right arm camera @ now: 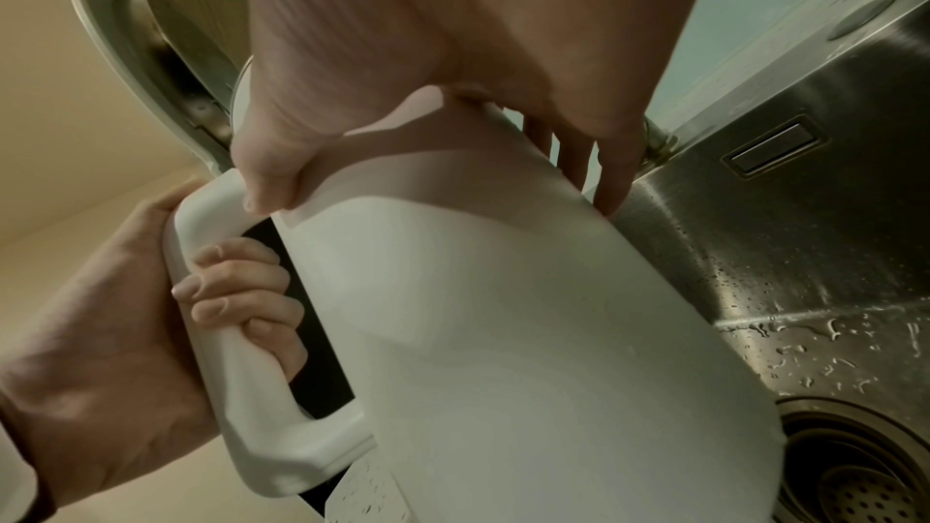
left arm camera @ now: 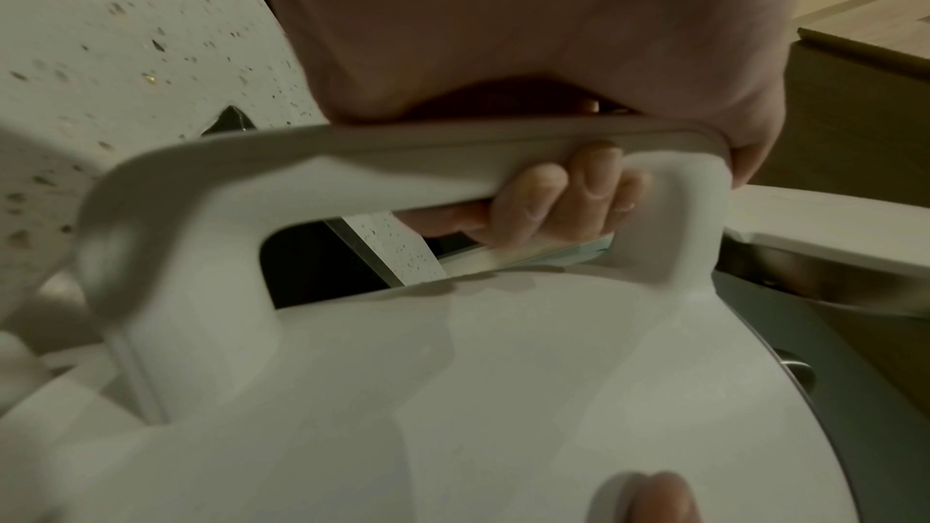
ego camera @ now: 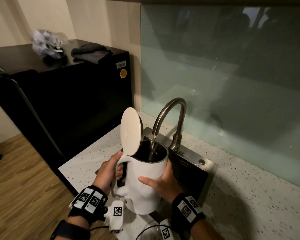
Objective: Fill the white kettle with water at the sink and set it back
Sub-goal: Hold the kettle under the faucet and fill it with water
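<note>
The left hand (ego camera: 106, 172) has its grip curled tight round the handle (right arm camera: 216, 317) of the white kettle (ego camera: 145, 184), and the right hand (ego camera: 163, 183) lies against the kettle's side with thumb and fingers spread. The kettle is held over the sink (ego camera: 197, 174) at the worktop (ego camera: 249, 196) edge, lid (ego camera: 130, 131) standing open, with water (ego camera: 154, 144) running in from the tap (ego camera: 170, 116). A black fridge (ego camera: 73, 104) stands close on the left, with stickers too small to read.
</note>
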A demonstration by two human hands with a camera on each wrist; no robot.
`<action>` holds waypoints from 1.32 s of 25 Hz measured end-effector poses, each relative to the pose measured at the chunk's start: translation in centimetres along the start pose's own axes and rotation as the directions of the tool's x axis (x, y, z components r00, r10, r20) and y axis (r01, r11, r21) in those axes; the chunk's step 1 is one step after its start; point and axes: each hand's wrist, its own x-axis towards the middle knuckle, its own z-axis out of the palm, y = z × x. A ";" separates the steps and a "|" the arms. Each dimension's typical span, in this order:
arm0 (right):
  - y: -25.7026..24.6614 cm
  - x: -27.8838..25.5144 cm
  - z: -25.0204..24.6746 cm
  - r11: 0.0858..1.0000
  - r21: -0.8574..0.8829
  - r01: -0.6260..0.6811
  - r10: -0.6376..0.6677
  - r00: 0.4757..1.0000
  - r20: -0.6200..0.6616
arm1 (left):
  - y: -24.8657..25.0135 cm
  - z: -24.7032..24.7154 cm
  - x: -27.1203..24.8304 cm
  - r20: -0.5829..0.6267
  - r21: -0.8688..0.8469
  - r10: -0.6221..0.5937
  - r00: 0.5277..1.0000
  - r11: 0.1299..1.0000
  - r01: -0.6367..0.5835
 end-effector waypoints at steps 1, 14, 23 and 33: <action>0.1 0.0 0.0 1.000 -0.003 -0.001 0.001 1.000 -0.001 | 0.0 0.0 0.0 0.000 0.001 -0.001 1.000 1.000 0.001; 0.0 -0.1 0.0 0.999 -0.026 -0.022 0.022 1.000 -0.011 | -0.2 -0.1 0.2 -0.009 0.002 -0.011 1.000 1.000 0.011; -0.1 -0.1 0.1 1.000 -0.020 -0.008 0.008 1.000 -0.003 | -0.3 -0.2 0.2 -0.007 0.006 -0.004 1.000 1.000 0.004; -0.2 -0.1 0.1 0.999 -0.043 -0.031 0.030 1.000 -0.007 | 0.0 -0.1 0.1 -0.011 0.002 -0.009 1.000 1.000 0.009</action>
